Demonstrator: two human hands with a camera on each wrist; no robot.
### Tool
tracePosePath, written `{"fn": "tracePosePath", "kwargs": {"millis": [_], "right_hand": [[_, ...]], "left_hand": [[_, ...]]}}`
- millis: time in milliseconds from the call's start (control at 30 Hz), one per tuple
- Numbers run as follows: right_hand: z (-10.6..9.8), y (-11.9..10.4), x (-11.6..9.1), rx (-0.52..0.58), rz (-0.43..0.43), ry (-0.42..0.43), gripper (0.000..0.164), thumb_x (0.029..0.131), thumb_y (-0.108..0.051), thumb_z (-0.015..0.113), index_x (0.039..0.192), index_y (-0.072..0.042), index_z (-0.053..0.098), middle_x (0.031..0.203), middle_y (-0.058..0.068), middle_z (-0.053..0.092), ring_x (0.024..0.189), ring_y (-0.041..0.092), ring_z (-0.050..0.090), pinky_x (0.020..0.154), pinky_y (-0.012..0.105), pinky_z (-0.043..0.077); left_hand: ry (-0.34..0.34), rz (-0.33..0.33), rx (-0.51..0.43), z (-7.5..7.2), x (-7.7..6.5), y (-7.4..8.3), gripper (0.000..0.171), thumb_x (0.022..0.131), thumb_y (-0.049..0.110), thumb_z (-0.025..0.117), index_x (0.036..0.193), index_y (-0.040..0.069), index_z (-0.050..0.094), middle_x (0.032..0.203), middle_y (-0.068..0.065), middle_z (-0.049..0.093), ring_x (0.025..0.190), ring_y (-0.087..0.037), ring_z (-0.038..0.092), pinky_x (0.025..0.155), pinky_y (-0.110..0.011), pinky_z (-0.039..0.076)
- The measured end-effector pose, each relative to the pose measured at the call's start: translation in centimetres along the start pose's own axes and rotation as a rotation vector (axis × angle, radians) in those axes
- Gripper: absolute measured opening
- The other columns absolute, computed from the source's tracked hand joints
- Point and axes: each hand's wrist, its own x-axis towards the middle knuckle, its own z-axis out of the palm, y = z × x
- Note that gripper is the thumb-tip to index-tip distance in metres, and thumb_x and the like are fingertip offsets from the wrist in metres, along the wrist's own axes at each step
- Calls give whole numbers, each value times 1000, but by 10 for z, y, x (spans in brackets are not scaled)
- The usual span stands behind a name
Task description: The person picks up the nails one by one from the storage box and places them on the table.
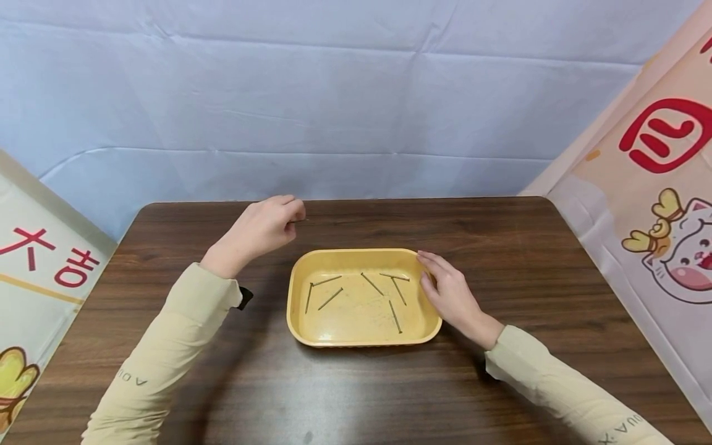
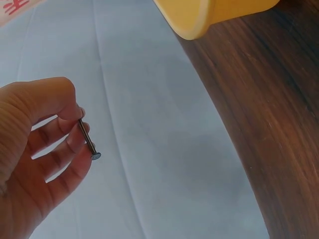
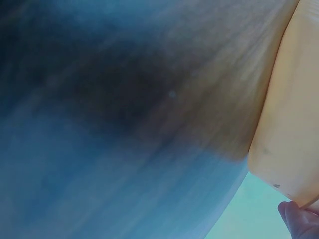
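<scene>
My left hand (image 1: 261, 225) is raised beyond the far left corner of a yellow plastic tray (image 1: 356, 337). In the left wrist view, its thumb and fingers pinch a dark metal nail (image 2: 86, 133), with the flat head pointing downward. Several similar nails (image 1: 330, 299) lie scattered on the tray's floor. At the tray's right end, my right hand (image 1: 453, 293) rests against the rim with its fingers extended. Only the fingertips of that hand show in the right wrist view, touching the tray's edge.
The tray stands on a dark wood-grain table (image 1: 334, 402) with rounded far corners. Behind the table hangs a pale blue cloth (image 1: 334, 111). Printed banners with red characters flank it on the left (image 1: 44, 259) and right (image 1: 662, 185).
</scene>
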Motion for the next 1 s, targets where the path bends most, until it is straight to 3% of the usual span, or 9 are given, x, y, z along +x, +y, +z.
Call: {"fn": "tracePosePath", "kwargs": {"millis": [1000], "right_hand": [[0, 1, -1, 10, -1, 5, 32, 84, -1, 54, 114, 8, 58, 118, 18, 57, 107, 30, 55, 79, 39, 50]], "left_hand": [[-114, -198, -135, 5, -10, -28, 21, 72, -1, 52, 89, 9, 59, 80, -2, 54, 69, -17, 50, 62, -31, 40]]}}
